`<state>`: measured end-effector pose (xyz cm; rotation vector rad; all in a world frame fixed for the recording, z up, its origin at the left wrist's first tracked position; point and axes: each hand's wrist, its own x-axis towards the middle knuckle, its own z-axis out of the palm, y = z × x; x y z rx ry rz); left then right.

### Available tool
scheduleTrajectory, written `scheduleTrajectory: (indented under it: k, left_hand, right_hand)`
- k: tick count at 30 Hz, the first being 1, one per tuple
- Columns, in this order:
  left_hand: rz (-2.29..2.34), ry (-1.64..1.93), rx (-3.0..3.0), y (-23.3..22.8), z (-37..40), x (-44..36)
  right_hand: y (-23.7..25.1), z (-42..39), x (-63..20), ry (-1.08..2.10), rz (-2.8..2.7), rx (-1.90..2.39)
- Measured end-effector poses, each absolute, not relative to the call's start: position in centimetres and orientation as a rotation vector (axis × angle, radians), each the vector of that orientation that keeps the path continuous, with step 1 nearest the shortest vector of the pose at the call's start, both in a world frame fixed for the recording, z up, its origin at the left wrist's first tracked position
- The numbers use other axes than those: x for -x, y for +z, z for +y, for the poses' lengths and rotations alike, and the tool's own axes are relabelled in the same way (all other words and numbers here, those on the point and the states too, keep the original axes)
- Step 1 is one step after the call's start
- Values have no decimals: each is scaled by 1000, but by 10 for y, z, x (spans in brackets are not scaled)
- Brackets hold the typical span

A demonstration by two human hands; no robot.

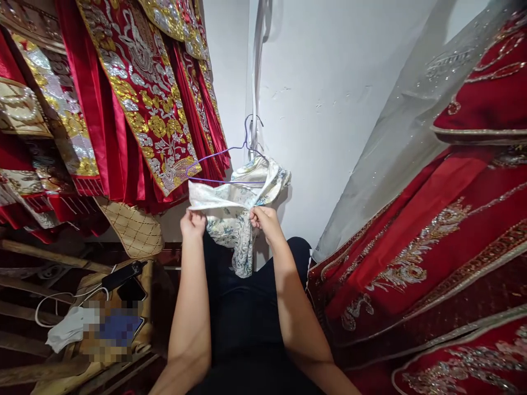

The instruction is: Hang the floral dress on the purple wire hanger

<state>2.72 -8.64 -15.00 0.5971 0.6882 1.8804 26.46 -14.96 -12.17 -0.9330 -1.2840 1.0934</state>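
Both hands were gripping the white floral garment (236,211) at frame center: left hand (192,223) pinched its edge, right hand (264,218) clutched the cloth. It hung on a purple hanger (224,151), red embroidered dresses (135,93) just left.

Single head cam, looking forward and down along both forearms, close on the hands; white wall (329,109) dead ahead, hanging red garments (123,99) flanking. No second view.

Your two forearms are bare, with no sleeves, rings or watch, and you wear plain black cloth clothing (247,323) below.
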Motion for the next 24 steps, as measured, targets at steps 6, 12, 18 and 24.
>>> scheduleTrajectory:
  k: [6,12,18,24]
  left_hand:
    - [615,1763,-565,-160,-107,-80]
    - [431,1632,-1219,-115,-140,-117]
    - [869,1741,-1829,-114,-148,-133]
    - [744,1378,-1786,-130,-128,-114]
  right_hand:
    - [-135,-151,-286,1239,-1472,1106]
    - [-142,-146,-279,1033,-1356,1079]
    - [-128,-166,-260,1278,-1409,672]
    - [-113,-146,-265,984,-1623,691]
